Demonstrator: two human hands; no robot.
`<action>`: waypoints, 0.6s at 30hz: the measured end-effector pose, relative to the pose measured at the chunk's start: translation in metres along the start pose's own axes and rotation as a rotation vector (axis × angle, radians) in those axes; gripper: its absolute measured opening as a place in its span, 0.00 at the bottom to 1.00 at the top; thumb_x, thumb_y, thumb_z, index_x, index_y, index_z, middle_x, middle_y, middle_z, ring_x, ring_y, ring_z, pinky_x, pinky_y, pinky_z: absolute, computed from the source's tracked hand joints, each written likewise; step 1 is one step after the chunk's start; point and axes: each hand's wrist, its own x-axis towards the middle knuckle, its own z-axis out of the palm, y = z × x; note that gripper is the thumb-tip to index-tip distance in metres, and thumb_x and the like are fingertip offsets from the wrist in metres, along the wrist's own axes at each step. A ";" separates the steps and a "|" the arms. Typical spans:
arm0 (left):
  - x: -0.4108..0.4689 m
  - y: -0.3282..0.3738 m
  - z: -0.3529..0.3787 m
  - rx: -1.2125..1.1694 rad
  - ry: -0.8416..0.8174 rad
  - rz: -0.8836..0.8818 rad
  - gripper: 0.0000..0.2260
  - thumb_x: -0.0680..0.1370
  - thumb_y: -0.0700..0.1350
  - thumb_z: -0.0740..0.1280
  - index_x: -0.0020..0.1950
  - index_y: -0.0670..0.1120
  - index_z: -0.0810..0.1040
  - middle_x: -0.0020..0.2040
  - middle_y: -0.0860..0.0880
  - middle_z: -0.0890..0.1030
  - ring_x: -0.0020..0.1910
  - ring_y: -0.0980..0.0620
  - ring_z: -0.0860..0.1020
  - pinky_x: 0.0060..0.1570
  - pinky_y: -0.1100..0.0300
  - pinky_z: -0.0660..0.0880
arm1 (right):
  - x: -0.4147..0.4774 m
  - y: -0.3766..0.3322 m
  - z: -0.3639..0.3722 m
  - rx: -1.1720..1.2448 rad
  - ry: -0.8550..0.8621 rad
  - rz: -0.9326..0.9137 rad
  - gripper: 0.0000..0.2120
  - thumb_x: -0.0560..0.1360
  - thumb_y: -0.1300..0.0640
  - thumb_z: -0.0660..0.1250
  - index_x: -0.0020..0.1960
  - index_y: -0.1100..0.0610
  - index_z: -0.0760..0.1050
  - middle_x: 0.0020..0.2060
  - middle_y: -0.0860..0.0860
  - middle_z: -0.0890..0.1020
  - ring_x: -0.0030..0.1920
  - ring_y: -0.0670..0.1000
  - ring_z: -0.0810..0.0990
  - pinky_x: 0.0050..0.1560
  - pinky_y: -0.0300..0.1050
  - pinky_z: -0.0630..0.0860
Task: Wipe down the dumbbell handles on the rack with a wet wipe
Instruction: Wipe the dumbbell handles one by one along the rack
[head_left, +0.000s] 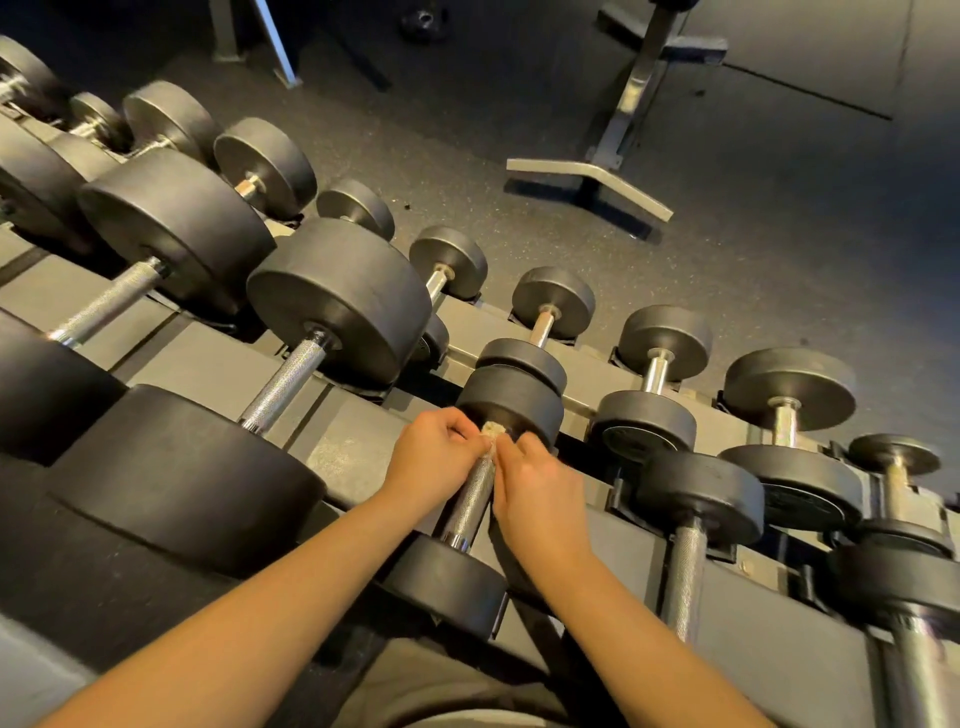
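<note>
Beige wipe (493, 430) on racked dumbbell handle (470, 504)

Tight gaps on the rack, open floor beyond.

My left grip (434, 457) and right grip (540, 499) pinch the wipe (493, 430) at the far end of the handle (470, 501), boxed in by its far head (511, 402) and near head (447, 584). A bare strip of rack (353, 447) separates it from a large dumbbell head (182, 483) on the left. A smaller neighbour's head (701, 493) stands near on the right. Past the back row the floor (727, 260) lies open up to a bench frame (587, 184).
</note>
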 end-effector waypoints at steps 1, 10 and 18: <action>-0.001 -0.001 -0.001 0.041 -0.010 0.005 0.04 0.78 0.46 0.73 0.43 0.50 0.81 0.33 0.53 0.80 0.36 0.54 0.79 0.39 0.60 0.73 | -0.004 0.001 0.001 -0.043 -0.017 -0.025 0.12 0.74 0.56 0.74 0.56 0.55 0.80 0.39 0.51 0.78 0.32 0.50 0.79 0.30 0.40 0.73; 0.003 0.011 -0.011 -0.048 -0.003 0.040 0.03 0.77 0.44 0.72 0.48 0.51 0.81 0.36 0.51 0.82 0.38 0.53 0.82 0.41 0.56 0.79 | 0.019 0.003 -0.011 0.036 0.071 0.003 0.06 0.80 0.53 0.68 0.48 0.56 0.78 0.37 0.51 0.82 0.33 0.51 0.81 0.34 0.43 0.77; -0.003 0.008 0.014 0.158 0.004 0.138 0.08 0.79 0.53 0.71 0.46 0.50 0.85 0.37 0.54 0.82 0.39 0.58 0.81 0.43 0.61 0.78 | -0.004 0.022 -0.046 0.184 0.032 0.052 0.10 0.81 0.59 0.65 0.60 0.53 0.81 0.48 0.48 0.84 0.44 0.46 0.82 0.48 0.41 0.79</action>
